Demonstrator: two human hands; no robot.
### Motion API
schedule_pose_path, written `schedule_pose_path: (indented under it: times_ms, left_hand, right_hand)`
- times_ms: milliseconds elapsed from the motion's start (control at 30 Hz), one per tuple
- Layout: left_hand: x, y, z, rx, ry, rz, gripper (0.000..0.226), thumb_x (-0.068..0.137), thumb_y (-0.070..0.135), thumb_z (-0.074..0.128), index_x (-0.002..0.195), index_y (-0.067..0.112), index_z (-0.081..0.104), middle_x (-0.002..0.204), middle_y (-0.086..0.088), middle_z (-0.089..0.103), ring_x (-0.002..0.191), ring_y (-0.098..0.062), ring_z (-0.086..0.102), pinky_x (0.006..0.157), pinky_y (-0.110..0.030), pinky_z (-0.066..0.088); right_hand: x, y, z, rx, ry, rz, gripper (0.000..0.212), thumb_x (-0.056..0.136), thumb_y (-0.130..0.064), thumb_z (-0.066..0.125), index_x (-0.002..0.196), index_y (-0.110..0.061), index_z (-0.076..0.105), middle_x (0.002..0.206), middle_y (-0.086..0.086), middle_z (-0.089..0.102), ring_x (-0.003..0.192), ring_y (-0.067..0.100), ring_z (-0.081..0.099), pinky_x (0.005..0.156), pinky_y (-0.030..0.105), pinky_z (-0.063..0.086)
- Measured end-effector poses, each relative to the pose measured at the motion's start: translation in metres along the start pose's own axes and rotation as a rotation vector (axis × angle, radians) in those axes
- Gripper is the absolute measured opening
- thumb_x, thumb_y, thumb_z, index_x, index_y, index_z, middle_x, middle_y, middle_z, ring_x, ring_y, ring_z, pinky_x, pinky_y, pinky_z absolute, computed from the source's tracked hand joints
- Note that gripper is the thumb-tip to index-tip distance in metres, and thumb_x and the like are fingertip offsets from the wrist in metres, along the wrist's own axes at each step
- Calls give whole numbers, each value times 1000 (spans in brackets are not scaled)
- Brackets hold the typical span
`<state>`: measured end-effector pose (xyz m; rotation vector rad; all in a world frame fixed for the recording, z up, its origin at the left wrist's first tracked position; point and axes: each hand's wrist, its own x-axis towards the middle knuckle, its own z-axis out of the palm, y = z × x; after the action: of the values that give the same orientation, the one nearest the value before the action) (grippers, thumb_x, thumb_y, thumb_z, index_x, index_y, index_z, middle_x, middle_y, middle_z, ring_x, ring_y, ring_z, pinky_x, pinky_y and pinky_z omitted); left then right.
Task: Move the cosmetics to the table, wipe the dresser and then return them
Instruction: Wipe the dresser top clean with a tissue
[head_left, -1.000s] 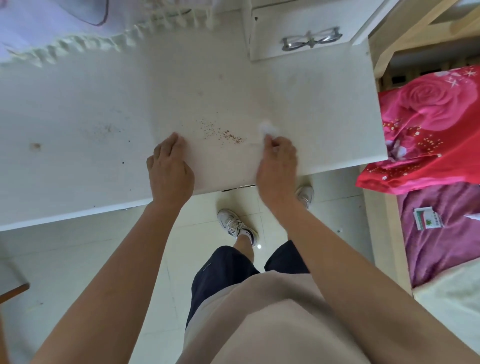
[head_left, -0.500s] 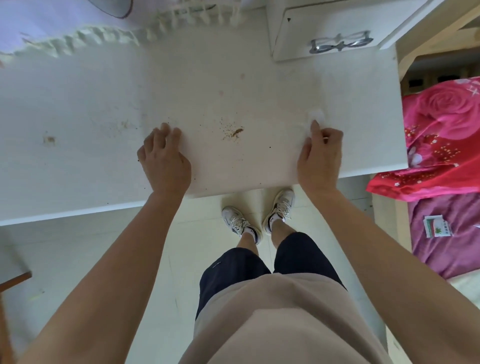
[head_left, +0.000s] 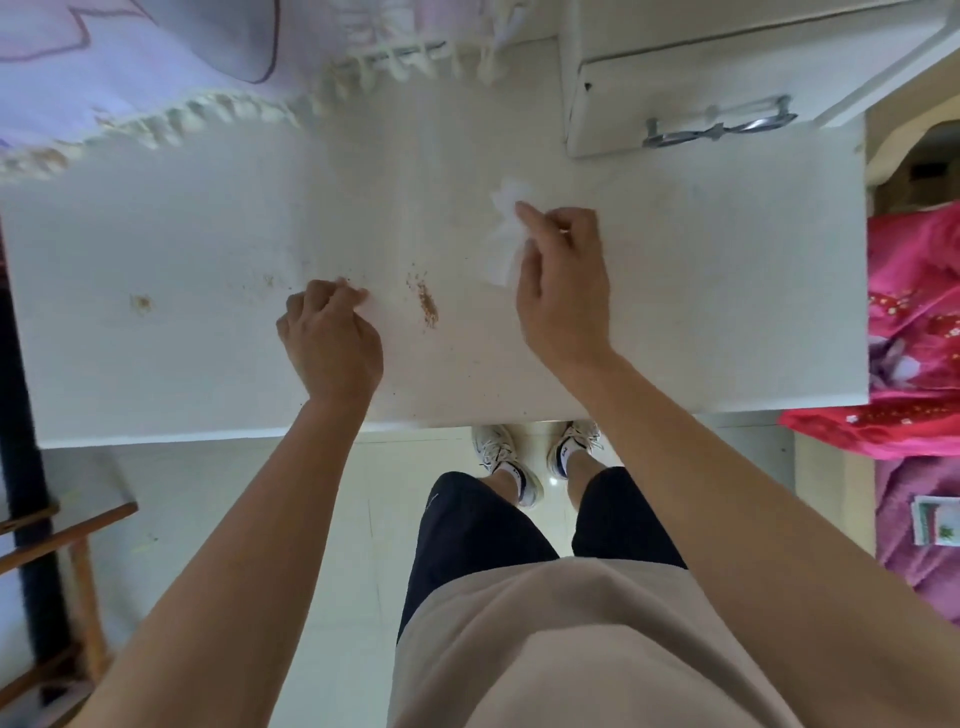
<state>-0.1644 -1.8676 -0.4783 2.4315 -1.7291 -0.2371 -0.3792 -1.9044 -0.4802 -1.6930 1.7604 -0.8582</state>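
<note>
Both bare arms reach forward and down, the left hand (head_left: 332, 340) sitting knuckles-up with its fingers curled under, the right hand (head_left: 563, 280) further forward, index finger stretched out and the other fingers bunched round a white tissue (head_left: 505, 249).

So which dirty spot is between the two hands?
The long streak of brown crumbs, between the left hand and right hand. The round brown stain lies apart, out past the left hand.
</note>
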Motion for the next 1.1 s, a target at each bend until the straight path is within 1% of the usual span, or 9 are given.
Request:
schedule_pose_path:
  times_ms: [133, 267, 400, 633, 767, 833, 900, 1000, 1100]
  left_hand:
    - [21, 3, -9, -11, 32, 38, 49, 75, -3, 39, 102, 15, 75, 109, -4, 69, 105, -30, 57, 92, -40, 37]
    - [47, 6, -9, -90, 63, 134, 55, 74, -7, 36, 115, 10, 68, 128, -11, 59, 117, -32, 52, 94, -39, 44]
    - [69, 10, 1, -53, -23, 234, 58, 76, -7, 36, 126, 10, 61, 142, -11, 50, 130, -33, 44, 102, -44, 40]
    - [83, -10, 5, -56, -98, 363, 54, 79, 0, 39, 126, 14, 62, 138, -4, 56, 124, -32, 48, 98, -46, 37]
    - [101, -23, 2, -155, -98, 401, 49, 81, 2, 37, 118, 11, 68, 128, -4, 64, 117, -33, 53, 95, -44, 39]
    - [105, -28, -1, -219, -100, 381, 50, 81, 2, 36, 118, 10, 69, 123, -3, 67, 116, -29, 56, 97, -40, 41]
    - [106, -31, -5, -278, -104, 336, 50, 82, 1, 36, 118, 11, 69, 121, -4, 68, 116, -26, 57, 100, -35, 41]
    - [107, -45, -12, -268, -75, 275, 51, 81, 0, 35, 118, 13, 66, 128, -4, 63, 121, -24, 53, 101, -33, 40]
    - [107, -63, -18, -206, -54, 237, 51, 80, -4, 37, 120, 13, 65, 137, -4, 56, 128, -24, 47, 103, -38, 39]
  right_hand:
    - [27, 62, -57, -168, 224, 167, 42, 94, -8, 41, 131, -10, 61, 118, 21, 52, 104, 34, 56, 93, 43, 45]
    - [36, 77, -54, -464, 139, 282, 50, 92, -10, 41, 141, -16, 50, 130, 16, 48, 113, 35, 48, 92, 40, 34]
    - [30, 36, -3, -554, -26, 204, 55, 90, -9, 46, 144, -17, 44, 137, 10, 44, 114, 33, 45, 89, 38, 32]
    - [34, -22, 53, -478, -211, -90, 46, 94, -5, 46, 138, -13, 51, 129, 10, 48, 109, 29, 48, 91, 36, 41]
    - [58, -14, 40, -689, 29, 128, 55, 85, 7, 48, 139, -4, 47, 139, 14, 45, 112, 32, 48, 86, 37, 45]
    - [68, -21, 46, -764, 29, 243, 59, 82, 8, 50, 140, 2, 41, 144, 16, 39, 115, 35, 46, 89, 38, 45]
    - [67, -36, 62, -747, -85, 177, 62, 83, 6, 49, 144, 1, 36, 147, 15, 36, 120, 36, 42, 95, 40, 44]
    - [59, -55, 80, -665, -323, -124, 65, 88, 5, 44, 149, -16, 37, 149, 9, 37, 125, 33, 39, 94, 42, 45]
    - [90, -52, 70, -696, -208, -87, 58, 89, 6, 45, 143, -15, 46, 149, 11, 40, 128, 35, 40, 89, 44, 51]
